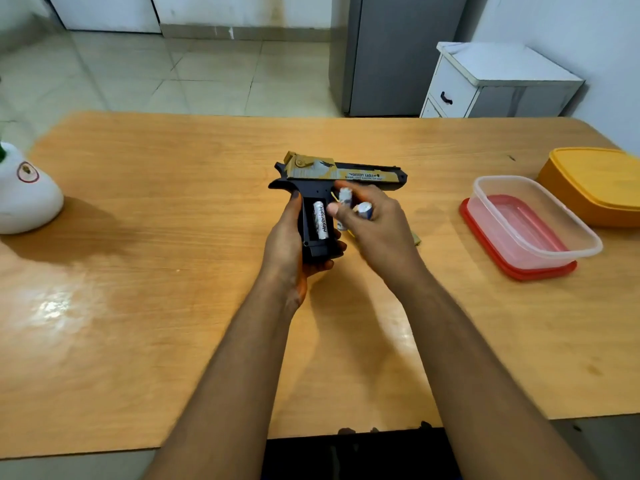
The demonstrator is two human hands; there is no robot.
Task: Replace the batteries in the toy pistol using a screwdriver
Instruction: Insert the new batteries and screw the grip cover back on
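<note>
Above the table [138, 202], my left hand [287, 244] grips the toy pistol [346, 174] by its grip, open compartment facing me for loading. 1 battery [320, 220] sits inside; my right hand [374, 223], beside the pistol, pinches 2 spare batteries [363, 210].

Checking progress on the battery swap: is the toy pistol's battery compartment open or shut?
Open. The grip of the toy pistol shows an uncovered bay with one battery lying inside; no cover sits over it.
</note>
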